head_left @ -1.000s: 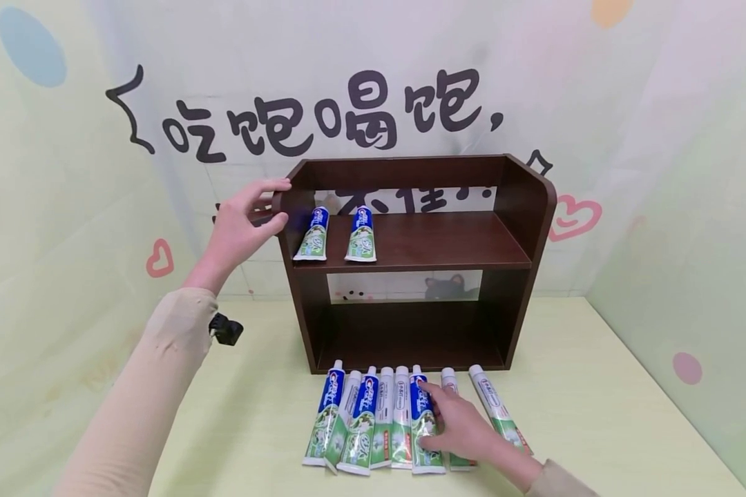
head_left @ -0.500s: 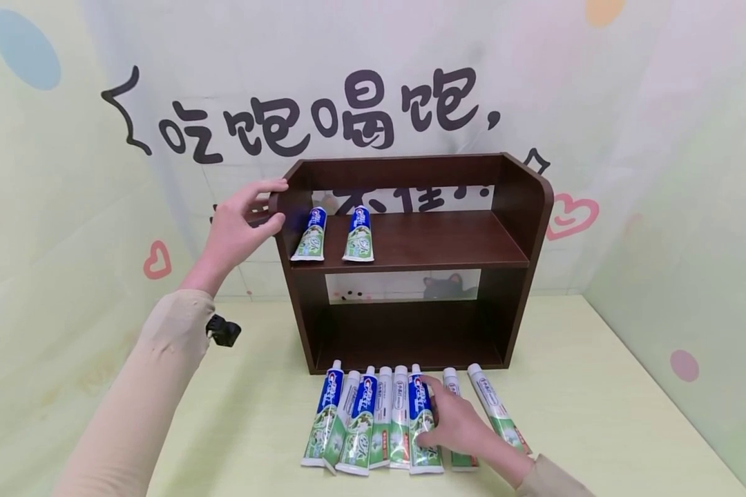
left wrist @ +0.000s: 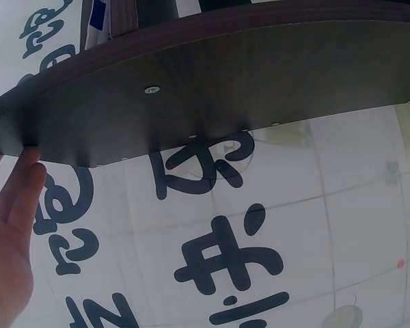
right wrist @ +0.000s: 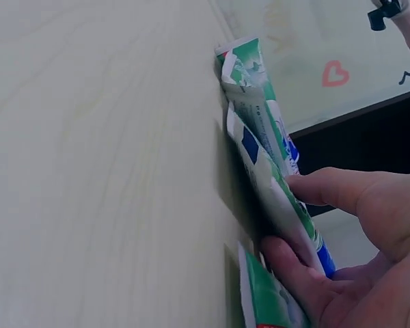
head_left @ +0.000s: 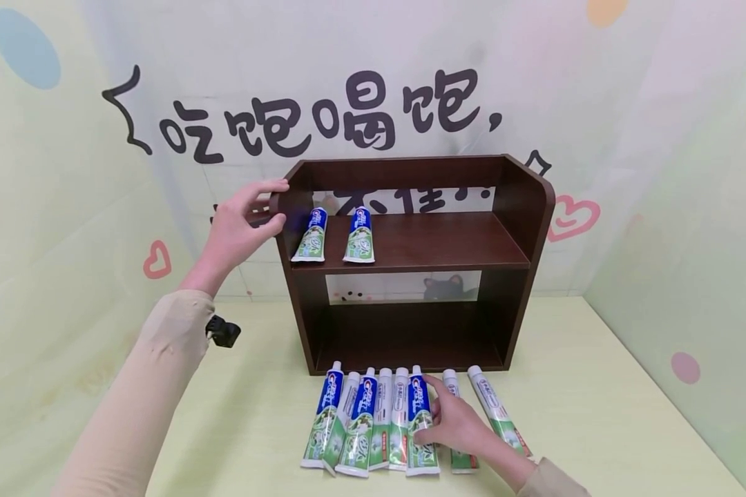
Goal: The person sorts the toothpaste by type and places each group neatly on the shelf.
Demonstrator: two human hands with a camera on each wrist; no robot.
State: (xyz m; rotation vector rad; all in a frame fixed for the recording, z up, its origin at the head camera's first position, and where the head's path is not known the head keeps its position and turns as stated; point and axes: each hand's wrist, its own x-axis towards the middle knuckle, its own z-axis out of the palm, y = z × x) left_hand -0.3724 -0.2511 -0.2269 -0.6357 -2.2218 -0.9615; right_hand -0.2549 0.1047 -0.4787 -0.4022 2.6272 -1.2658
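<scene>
My left hand grips the upper left side panel of a dark brown two-tier shelf; in the left wrist view, fingers meet the panel's edge. On the upper tier, two blue-and-green toothpaste tubes lean with caps up, at the left. Several more tubes lie in a row before the shelf. My right hand holds a blue-and-green toothpaste tube between thumb and fingers at its sides. In the right wrist view this tube tilts, with a shadowed gap beneath it.
Left of the held tube lie blue-and-green tubes and white-and-green tubes, some overlapping. One white-and-green tube is partly behind my right hand; another slants farther right. A printed cloth wall borders the pale table.
My right fingers have slid from the tube's front to its right side, and the tube's lower end has shifted slightly left. My left hand keeps its place on the shelf.
</scene>
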